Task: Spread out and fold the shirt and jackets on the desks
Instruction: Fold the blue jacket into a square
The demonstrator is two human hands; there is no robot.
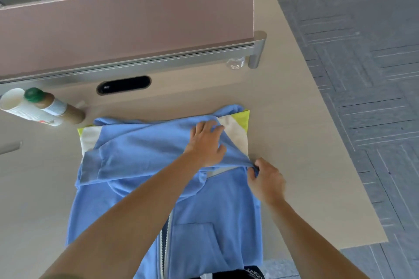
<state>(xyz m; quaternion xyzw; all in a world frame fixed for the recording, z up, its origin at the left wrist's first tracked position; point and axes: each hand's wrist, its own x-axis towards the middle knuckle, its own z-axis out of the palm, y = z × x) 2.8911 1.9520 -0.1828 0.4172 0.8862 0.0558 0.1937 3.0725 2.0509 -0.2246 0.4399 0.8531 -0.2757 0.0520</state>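
A light blue zip jacket (140, 149) with white and lime-green shoulder patches lies on the beige desk (294, 120), zipper and chest pocket facing up near me. A sleeve is folded across its upper part. My left hand (207, 142) lies flat on that folded sleeve, fingers spread, pressing it down. My right hand (265, 179) pinches the blue fabric at the jacket's right edge, just below the white patch.
A pink divider panel (127, 27) on a metal rail runs along the desk's back. A paper cup (20, 108) and a green-capped bottle (52, 105) lie at the left. A cable slot (123, 85) and a clear knob (235, 63) sit behind the jacket. Grey carpet is at the right. A person sits beyond the divider.
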